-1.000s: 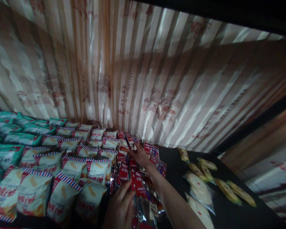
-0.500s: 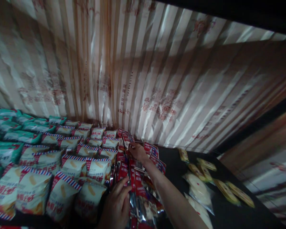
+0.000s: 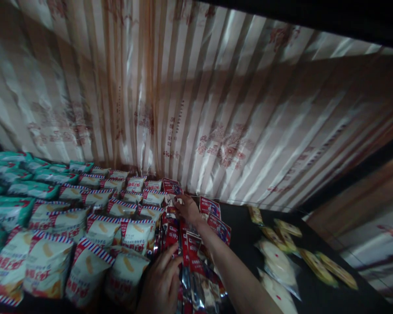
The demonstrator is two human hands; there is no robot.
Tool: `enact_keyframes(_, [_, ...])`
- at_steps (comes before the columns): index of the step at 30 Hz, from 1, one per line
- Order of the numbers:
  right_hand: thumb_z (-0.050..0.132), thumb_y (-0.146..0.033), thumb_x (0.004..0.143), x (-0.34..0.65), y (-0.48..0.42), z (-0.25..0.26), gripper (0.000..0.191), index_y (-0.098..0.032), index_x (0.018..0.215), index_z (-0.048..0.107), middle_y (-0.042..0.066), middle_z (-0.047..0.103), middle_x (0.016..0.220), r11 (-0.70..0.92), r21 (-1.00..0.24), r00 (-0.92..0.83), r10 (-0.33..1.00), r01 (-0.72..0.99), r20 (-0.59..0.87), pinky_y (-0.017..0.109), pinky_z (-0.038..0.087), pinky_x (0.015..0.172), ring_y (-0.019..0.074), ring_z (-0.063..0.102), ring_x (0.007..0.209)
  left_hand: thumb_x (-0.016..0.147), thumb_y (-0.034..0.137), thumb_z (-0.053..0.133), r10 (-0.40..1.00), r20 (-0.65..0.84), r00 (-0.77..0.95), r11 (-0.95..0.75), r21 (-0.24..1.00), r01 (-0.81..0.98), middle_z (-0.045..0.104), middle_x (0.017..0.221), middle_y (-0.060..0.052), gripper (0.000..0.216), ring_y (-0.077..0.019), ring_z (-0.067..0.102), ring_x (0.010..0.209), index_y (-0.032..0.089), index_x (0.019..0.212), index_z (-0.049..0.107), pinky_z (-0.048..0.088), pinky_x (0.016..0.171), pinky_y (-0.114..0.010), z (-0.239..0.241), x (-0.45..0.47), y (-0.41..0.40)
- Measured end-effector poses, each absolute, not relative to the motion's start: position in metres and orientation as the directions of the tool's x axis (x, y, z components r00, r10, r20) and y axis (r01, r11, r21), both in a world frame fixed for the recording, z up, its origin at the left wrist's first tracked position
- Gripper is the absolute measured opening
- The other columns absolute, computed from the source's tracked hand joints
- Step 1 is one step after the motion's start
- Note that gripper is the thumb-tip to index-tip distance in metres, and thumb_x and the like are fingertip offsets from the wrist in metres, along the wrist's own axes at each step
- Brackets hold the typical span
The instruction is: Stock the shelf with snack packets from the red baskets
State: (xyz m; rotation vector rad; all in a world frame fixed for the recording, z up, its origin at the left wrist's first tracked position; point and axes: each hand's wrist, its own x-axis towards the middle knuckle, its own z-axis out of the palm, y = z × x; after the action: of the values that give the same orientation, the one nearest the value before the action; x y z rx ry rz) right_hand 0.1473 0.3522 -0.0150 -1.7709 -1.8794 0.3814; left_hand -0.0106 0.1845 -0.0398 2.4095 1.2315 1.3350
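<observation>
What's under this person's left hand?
Red snack packets show just beyond the left hand; whatever lies directly beneath its palm is covered, so I can't tell.

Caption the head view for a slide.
Left hand and right hand among red packets, with white snack bags to the left and yellow packs to the right.
</observation>
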Motion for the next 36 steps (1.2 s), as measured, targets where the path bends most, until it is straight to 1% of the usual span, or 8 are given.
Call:
enact_keyframes(4, [0.059,-0.028,0.076,0.138,0.35,-0.017,0.022,-0.021,0.095,0.067,0.005,0.064,0.107,0.099,-0.547,0.02,0.978,0.831,0.207,0.025,0.043,0.088,0.0165,0.059,0.098,0.083,0.014,0.041,0.717,0.639,0.278,-0.648,0.463,0.605,0.061,0.119,-0.009,0.031,-0.0168,0.058,0.108,0.019,0.108,0.059,0.052,0.086,-0.027,-0.043,-0.01,0.185])
enact_keyframes(10, [0.06,-0.03,0.076,0.131,0.347,-0.014,0.024,-0.02,0.096,0.068,0.007,0.065,0.107,0.065,-0.553,0.045,0.982,0.831,0.183,0.025,0.043,0.087,0.0171,0.06,0.098,0.083,0.015,0.04,0.756,0.58,0.304,-0.62,0.486,0.616,0.057,0.124,-0.01,0.033,-0.0181,0.055,0.112,0.018,0.109,0.06,0.051,0.09,-0.032,-0.039,-0.006,0.196])
enact_keyframes(15, [0.058,-0.029,0.078,0.128,0.345,-0.007,0.021,-0.022,0.096,0.068,0.005,0.067,0.105,0.091,-0.549,0.03,0.978,0.831,0.206,0.025,0.042,0.087,0.0165,0.061,0.096,0.084,0.016,0.04,0.823,0.52,0.226,-0.532,0.571,0.625,0.056,0.125,-0.009,0.031,-0.0196,0.054,0.114,0.019,0.105,0.062,0.049,0.093,-0.037,-0.025,0.002,0.206])
enact_keyframes(18, [0.058,-0.029,0.078,0.127,0.344,-0.008,0.021,-0.022,0.096,0.067,0.005,0.067,0.106,0.094,-0.562,0.036,0.976,0.822,0.216,0.026,0.042,0.087,0.0168,0.061,0.096,0.083,0.016,0.04,0.843,0.501,0.198,-0.497,0.584,0.641,0.055,0.125,-0.009,0.032,-0.0205,0.052,0.115,0.02,0.106,0.062,0.048,0.093,-0.039,-0.027,0.011,0.208])
enact_keyframes(22, [0.056,-0.027,0.079,0.13,0.344,-0.012,0.02,-0.022,0.095,0.067,0.004,0.068,0.102,0.113,-0.615,0.051,0.969,0.78,0.243,0.025,0.043,0.087,0.0156,0.061,0.095,0.081,0.016,0.04,0.858,0.488,0.158,-0.46,0.594,0.66,0.051,0.131,-0.011,0.036,-0.023,0.048,0.12,0.017,0.111,0.06,0.047,0.094,-0.042,-0.039,0.019,0.212])
enact_keyframes(27, [0.056,-0.024,0.079,0.138,0.346,-0.017,0.02,-0.019,0.095,0.068,0.006,0.067,0.099,0.108,-0.643,0.08,0.963,0.758,0.257,0.025,0.044,0.086,0.0157,0.06,0.094,0.084,0.018,0.04,0.844,0.501,0.192,-0.491,0.576,0.654,0.051,0.13,-0.011,0.035,-0.0225,0.049,0.119,0.017,0.114,0.058,0.048,0.093,-0.041,-0.049,0.016,0.211])
enact_keyframes(31, [0.057,-0.026,0.079,0.139,0.35,-0.022,0.024,-0.019,0.099,0.067,0.006,0.066,0.105,0.086,-0.643,0.107,0.961,0.761,0.254,0.025,0.043,0.089,0.0166,0.059,0.1,0.086,0.019,0.038,0.812,0.536,0.232,-0.539,0.536,0.649,0.052,0.129,-0.012,0.033,-0.021,0.049,0.118,0.015,0.111,0.058,0.048,0.093,-0.039,-0.048,0.008,0.208])
enact_keyframes(36, [0.049,-0.025,0.083,0.141,0.352,-0.024,0.03,-0.015,0.109,0.062,0.009,0.065,0.108,0.008,-0.602,0.158,0.962,0.799,0.223,0.025,0.042,0.091,0.0172,0.059,0.101,0.086,0.019,0.035,0.843,0.481,0.239,-0.499,0.537,0.68,0.054,0.126,-0.013,0.033,-0.0213,0.052,0.115,0.014,0.108,0.06,0.049,0.092,-0.038,-0.039,0.001,0.207])
